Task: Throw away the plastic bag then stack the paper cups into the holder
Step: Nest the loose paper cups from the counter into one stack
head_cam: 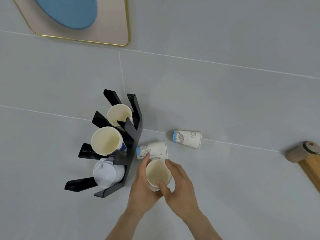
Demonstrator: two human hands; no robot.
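Observation:
A black cup holder stands on the grey floor. It carries two stacks of paper cups, the further stack behind, and white lids in the nearest slot. My left hand and my right hand both grip an upright paper cup just right of the holder. Another paper cup lies on its side under my left fingertips. A third cup lies on its side further right. No plastic bag is in view.
A pink rug with a gold edge and a blue round object lie at the upper left. A wooden leg with a round foot enters from the right edge. Grey floor tiles surround everything.

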